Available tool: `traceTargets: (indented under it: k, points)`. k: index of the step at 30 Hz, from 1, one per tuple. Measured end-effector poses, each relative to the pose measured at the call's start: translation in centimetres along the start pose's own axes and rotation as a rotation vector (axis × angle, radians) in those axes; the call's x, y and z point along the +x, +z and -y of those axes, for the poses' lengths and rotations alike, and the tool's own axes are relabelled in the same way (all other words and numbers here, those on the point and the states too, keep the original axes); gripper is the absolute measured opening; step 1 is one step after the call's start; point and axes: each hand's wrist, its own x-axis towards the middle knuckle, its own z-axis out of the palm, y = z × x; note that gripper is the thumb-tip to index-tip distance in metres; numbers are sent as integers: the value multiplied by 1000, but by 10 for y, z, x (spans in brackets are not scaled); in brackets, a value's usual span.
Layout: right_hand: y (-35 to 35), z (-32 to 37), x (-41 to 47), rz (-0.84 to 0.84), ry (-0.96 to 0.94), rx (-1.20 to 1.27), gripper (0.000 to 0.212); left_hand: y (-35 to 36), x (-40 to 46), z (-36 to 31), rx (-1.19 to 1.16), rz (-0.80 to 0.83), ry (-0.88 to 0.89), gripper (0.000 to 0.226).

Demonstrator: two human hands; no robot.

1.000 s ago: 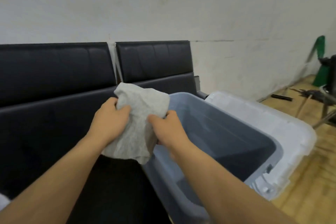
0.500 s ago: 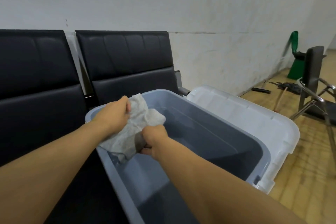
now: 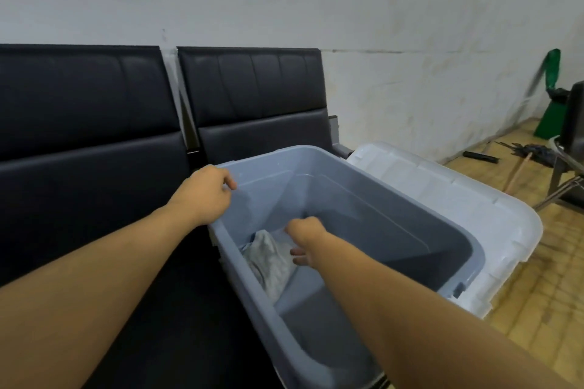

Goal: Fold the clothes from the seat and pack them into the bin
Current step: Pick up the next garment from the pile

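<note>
Head view shows the grey cloth (image 3: pixel 271 262), held by both hands a moment ago, now inside the bin (image 3: pixel 363 196), touched by the relaxed right hand (image 3: pixel 305 241), left hand (image 3: pixel 207 193) loosely curled, empty: one garment packed.

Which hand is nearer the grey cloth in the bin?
Right. The right hand is down inside the bin right beside the cloth; the left hand is up at the rim.
</note>
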Motion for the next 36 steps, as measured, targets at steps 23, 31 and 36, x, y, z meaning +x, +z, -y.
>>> traceTargets:
  k: [23,31,36]
  points:
    - [289,-3,-143,390,-592,-271,20,-83,-276,282,-318,-263,-616,13]
    - [422,-71,-151,550,-604,-517,14,-82,-356,422,-100,-422,-886,25]
    - [474,-101,-149,610,-615,-551,14,-99,-364,479,151,-660,-887,45]
